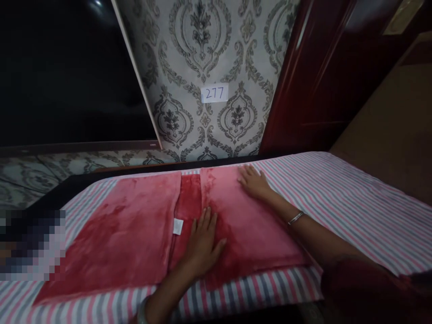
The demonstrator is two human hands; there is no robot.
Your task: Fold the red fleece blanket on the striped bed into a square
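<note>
A plush cloth [135, 229] in pink and deep red lies on the striped sheet, its left and right sides folded in toward the middle. Between the two flaps a strip of darker red shows, and a small white label [178, 226] sticks out by the left flap's edge. My left hand [203, 240] rests flat with fingers spread near the inner edge of the right flap. Farther back, my right hand [253, 181] is laid open on the right flap's far outer corner. Neither hand grips the cloth.
The pink, grey and white striped sheet [340, 198] covers the padded surface. Behind it stand a patterned wall with a paper [214, 93] marked 277, a dark screen [67, 76] at left and a dark red glossy panel [313, 76] at right. A blurred patch hides the left edge.
</note>
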